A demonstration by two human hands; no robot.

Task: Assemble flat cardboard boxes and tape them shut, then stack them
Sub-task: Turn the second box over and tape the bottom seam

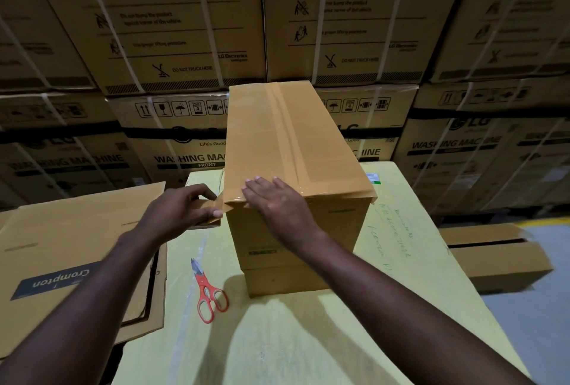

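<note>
**Two hands on one strip of tape**

We see the box (290, 144) standing on the yellow desk (308, 338), seemingly atop a second one, its top seam already taped. The right hand (271, 199) lies flat, grip wide, pressing tape (339, 191) onto the near top edge. The left hand (179, 211) has its grip curled round the roll (209, 223) at the left corner. We judge the risk sits at that corner: a hard or crooked pull could wrinkle the tape, lift it, or drag the box sideways. Scissors (209, 292) lie nearby, untouched, and flat cardboard (77, 245) waits at left.
</note>
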